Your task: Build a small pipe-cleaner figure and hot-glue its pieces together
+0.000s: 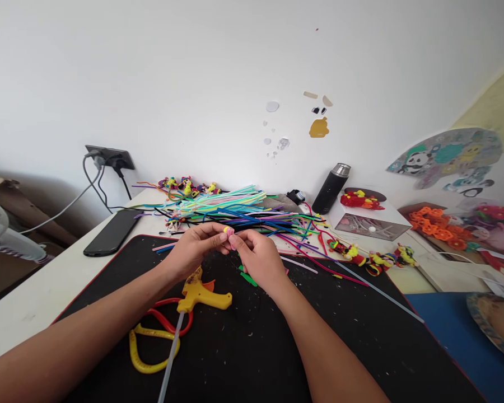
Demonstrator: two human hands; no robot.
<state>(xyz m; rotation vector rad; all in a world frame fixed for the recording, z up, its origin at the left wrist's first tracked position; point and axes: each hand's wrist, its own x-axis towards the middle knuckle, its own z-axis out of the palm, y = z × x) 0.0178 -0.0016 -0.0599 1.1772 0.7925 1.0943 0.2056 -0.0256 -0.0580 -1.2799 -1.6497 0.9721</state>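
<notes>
Above the black mat, both hands meet at a small pink and yellow fuzzy piece, perhaps bent pipe cleaner. My left hand pinches it from the left between thumb and fingers. From the other side, my right hand grips its pink part with thumb and forefinger. The fingertips hide much of the piece. Below my left hand lies a yellow glue gun, a clear glue stick sticking out of its rear. Yellow and red looped handles lie beside and under it.
A pile of colourful pipe cleaners spreads behind the hands. Small figures lie at right, near a black bottle and a white box. A phone rests at left; green scraps lie near my right hand.
</notes>
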